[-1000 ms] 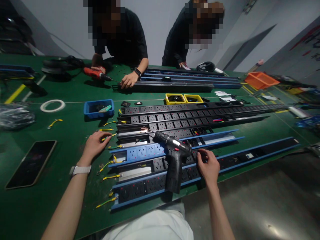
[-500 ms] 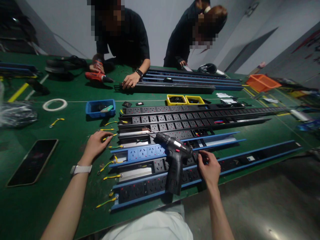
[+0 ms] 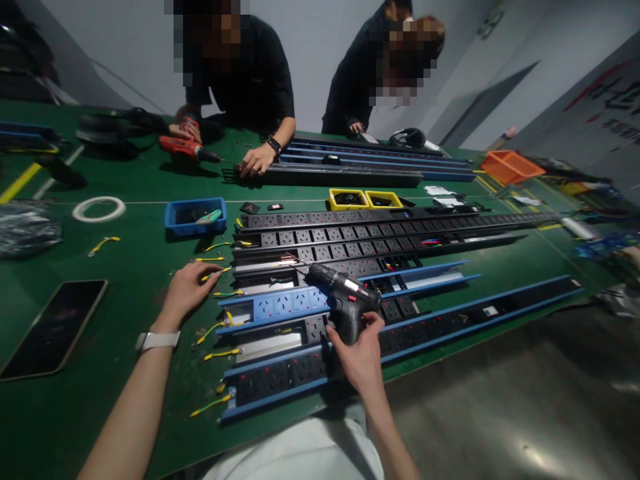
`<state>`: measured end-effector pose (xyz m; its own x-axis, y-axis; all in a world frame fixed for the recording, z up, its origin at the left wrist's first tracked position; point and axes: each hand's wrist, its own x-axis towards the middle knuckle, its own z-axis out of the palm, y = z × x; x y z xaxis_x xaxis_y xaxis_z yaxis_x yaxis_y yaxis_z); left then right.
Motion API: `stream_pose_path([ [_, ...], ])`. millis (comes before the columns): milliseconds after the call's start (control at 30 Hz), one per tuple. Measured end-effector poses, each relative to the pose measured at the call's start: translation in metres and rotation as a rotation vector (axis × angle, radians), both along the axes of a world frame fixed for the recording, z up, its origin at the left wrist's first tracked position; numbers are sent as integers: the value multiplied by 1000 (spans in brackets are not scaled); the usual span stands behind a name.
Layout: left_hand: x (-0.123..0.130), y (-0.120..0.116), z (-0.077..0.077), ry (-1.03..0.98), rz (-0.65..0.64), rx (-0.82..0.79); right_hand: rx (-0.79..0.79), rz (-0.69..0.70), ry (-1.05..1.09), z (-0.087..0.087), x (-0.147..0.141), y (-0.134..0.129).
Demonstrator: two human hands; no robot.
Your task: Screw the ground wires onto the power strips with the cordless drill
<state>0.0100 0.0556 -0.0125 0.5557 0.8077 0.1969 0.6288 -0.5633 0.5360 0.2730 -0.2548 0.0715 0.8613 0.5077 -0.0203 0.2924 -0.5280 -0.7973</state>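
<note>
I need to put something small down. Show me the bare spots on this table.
Bare green tabletop shows between the phone and the left hand, with a narrower patch between the white ring and the blue bin. Right of that hand it is crowded: yellow leads, socket strips, the black drill and the right hand.

Our right hand [image 3: 363, 360] has left its place over the blue-edged strip [image 3: 440, 325] and come across to the drill [image 3: 345, 287], its thumb now at the handle's left side and its fingers [image 3: 373, 321] at the right, spread wider than before. It now hides the handle's lower end, while sockets [image 3: 407, 333] it covered earlier show. Our view has swung slightly right, bringing in more wall lettering [image 3: 613, 100].
</note>
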Motion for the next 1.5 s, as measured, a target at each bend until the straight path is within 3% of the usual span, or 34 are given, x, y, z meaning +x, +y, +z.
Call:
stream_pose_path([
  [100, 0, 1, -1, 5, -2, -18, -101, 78, 121, 5, 12, 6],
  [300, 0, 1, 0, 4, 10, -47, 77, 39, 540, 21, 27, 1],
  [433, 0, 1, 0, -12, 9, -58, 128, 46, 621, 32, 21, -8],
  [533, 1, 1, 1, -7, 5, -61, 243, 24, 594, 44, 11, -18],
  [633, 1, 1, 1, -1, 6, -65, 471, -18, 641, 63, -2, -25],
  [700, 1, 0, 2, 5, 8, -70, 648, 118, 833, 75, -9, -23],
  [833, 1, 0, 2, 23, 7, -82, 808, 614, 1101, 81, -18, -6],
  [900, 1, 0, 1, 22, 5, -86, 800, 705, 1158, 74, -22, 3],
  [967, 0, 1, 0, 16, 2, -84, 782, 707, 1216, 66, -25, 8],
  [1100, 0, 2, -1, 20, -1, -76, 694, 729, 1148, 59, -25, 7],
  [1233, 0, 2, -1, 18, 3, -73, 603, 770, 942, 70, -20, -2],
  [1367, 1, 1, -1, 4, 7, -71, 532, 695, 640, 72, -11, -19],
  [1500, 2, 0, 0, -3, 16, -67, 417, 636, 559, 61, 3, -40],
])
